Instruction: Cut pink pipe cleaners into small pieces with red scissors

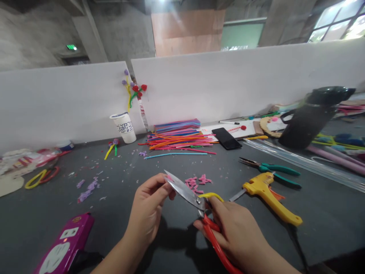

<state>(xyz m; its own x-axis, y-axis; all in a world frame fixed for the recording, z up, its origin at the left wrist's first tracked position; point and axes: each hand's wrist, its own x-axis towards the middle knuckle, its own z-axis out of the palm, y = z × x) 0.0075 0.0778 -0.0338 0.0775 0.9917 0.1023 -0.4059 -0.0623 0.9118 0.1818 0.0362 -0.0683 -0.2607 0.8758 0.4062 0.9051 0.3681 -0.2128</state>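
Observation:
My right hand (234, 226) is wrapped around the handles of a pair of scissors (186, 194), one red and one yellow. The blades point up and left, and look nearly closed. Thumb and fingers of my left hand (149, 207) pinch a small pink piece of pipe cleaner (169, 177) at the blade tips; most of it is hidden by the fingers and blade. Just behind the scissors, a small heap of short pink pipe cleaner cuttings (195, 184) lies on the dark table (119, 201).
A yellow glue gun (265, 194) and green-handled pliers (279, 173) lie right. Behind are bundled pipe cleaners (179, 139), a phone (226, 138), a paper cup (124, 128) and a dark jug (313, 118). Left are a purple power strip (67, 243) and other scissors (42, 178).

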